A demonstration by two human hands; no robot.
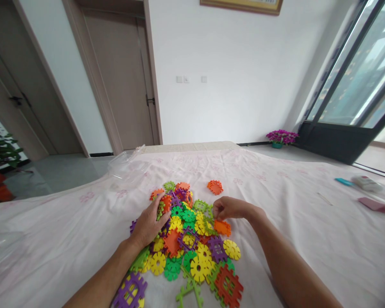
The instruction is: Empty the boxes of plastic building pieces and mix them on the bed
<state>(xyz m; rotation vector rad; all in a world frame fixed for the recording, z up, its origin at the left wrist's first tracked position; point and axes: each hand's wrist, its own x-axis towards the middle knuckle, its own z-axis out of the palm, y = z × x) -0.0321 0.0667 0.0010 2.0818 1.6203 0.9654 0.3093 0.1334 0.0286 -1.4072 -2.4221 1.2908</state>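
Note:
Interlocking plastic building pieces in several colours lie heaped on the bedsheet. At the heap's left side, my left hand (148, 225) is closed around orange and green square building pieces (163, 207), seen between thumb and fingers. My right hand (226, 208) is closed at the heap's right edge, its fingertips curled down beside a light green piece (208, 212); what they pinch, if anything, is hidden. Just below that hand lies an orange piece (222, 228). Yellow notched discs (199, 268), green discs (172, 268) and a purple window-shaped piece (217, 249) spread towards me.
One orange-red piece (215, 187) lies apart beyond the heap. A clear plastic container (128, 164) rests at the far left, another (6, 252) nearer me. On the right are a pink item (376, 205), a white packet (367, 183) and a blue item (343, 182).

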